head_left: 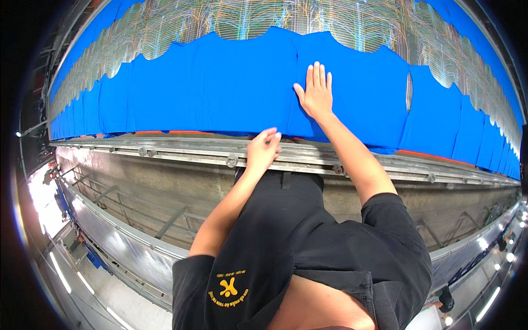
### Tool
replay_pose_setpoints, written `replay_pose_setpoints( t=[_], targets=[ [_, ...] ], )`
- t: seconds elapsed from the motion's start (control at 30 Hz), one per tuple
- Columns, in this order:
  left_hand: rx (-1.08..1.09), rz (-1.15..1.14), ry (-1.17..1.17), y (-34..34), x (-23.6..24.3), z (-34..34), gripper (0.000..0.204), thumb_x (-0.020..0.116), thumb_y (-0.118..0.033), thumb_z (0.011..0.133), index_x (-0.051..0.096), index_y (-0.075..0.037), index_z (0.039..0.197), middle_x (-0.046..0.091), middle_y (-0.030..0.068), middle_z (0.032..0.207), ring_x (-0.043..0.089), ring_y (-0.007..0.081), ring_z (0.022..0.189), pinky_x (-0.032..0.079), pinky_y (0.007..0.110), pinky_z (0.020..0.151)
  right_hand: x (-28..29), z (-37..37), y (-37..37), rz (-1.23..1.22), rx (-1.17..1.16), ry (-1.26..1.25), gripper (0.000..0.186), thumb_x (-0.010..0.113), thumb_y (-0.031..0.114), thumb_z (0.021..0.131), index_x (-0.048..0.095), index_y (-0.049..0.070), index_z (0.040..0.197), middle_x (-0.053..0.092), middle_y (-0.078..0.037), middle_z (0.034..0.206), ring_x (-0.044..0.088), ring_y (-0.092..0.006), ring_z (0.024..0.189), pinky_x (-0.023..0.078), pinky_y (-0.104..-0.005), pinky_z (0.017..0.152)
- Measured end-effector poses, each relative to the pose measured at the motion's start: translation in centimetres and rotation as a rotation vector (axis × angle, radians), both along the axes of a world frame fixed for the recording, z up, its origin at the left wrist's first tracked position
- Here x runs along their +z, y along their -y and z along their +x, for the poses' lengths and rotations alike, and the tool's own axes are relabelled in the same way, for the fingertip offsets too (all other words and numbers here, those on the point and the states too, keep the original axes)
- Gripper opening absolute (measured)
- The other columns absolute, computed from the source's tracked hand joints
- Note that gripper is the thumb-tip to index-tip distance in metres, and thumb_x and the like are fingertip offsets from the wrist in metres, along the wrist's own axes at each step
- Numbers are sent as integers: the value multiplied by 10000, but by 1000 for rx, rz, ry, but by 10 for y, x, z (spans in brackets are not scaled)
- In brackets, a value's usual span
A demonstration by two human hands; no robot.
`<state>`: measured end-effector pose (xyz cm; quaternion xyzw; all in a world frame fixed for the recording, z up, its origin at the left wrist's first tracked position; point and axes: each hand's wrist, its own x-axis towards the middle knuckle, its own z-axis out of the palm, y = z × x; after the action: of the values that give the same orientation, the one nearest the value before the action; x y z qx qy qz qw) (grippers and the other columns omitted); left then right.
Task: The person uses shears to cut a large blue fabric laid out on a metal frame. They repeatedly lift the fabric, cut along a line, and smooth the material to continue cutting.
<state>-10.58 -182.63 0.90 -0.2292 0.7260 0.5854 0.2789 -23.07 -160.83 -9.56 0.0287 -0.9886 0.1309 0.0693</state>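
My right hand point(317, 99) lies flat on a blue cut fabric panel point(363, 93), fingers stretched out and the thumb spread to the left. At the table's near edge is my left hand point(264, 149), its fingers loosely bent with a gap by the thumb, and nothing shows in it. It is close to the lower hem of another blue panel point(242, 88), and I cannot tell whether it touches the cloth. Both panels have curved, shirt-like top edges and lie side by side.
More blue panels point(440, 110) line the long table both ways. Beyond them the table surface point(247, 16) is covered with many-coloured streaks. A metal rail point(209, 154) with bolts runs along the near edge. Behind me stands another long table point(132, 247); a person point(446, 300) is at the lower right.
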Motion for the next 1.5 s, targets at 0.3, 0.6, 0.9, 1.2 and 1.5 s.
replay_pose_setpoints(
  t=[0.3,0.6,0.9,1.2,1.5],
  targets=[
    [251,35,56,108,36,69,400,666,-281,1099,644,-11,1394,743,124,1222,768,190,938,626,297,774,-10,-124,-9,65,-13,-3,819,361,616,1114,329,28,1682,281,-198,1765,219,-358,1650,125,-563,1333],
    [452,-35,-122,197,26,39,438,687,-360,1081,671,9,1317,747,112,1182,748,176,927,640,305,765,4,19,34,5,209,13,732,486,504,1116,399,4,1643,303,-246,1741,247,-407,1631,165,-590,1316],
    [537,84,-125,329,3,-28,342,668,-287,1090,681,-24,1308,741,115,1205,731,189,982,622,331,819,83,84,254,-707,369,110,153,753,184,976,760,39,1023,753,-147,999,716,-363,945,566,-457,843],
    [218,203,-89,460,-19,-117,352,655,-308,1104,688,-20,1303,750,109,1182,722,161,936,614,305,797,46,35,477,-236,-102,344,408,800,398,934,642,31,1016,746,-177,947,754,-373,886,614,-472,750],
    [62,153,-31,531,-28,-163,343,674,-299,1090,700,-32,1305,750,88,1161,713,159,935,599,305,787,44,32,462,-664,-422,338,235,740,268,899,762,34,911,767,-197,885,758,-398,863,602,-498,782]
  ],
)
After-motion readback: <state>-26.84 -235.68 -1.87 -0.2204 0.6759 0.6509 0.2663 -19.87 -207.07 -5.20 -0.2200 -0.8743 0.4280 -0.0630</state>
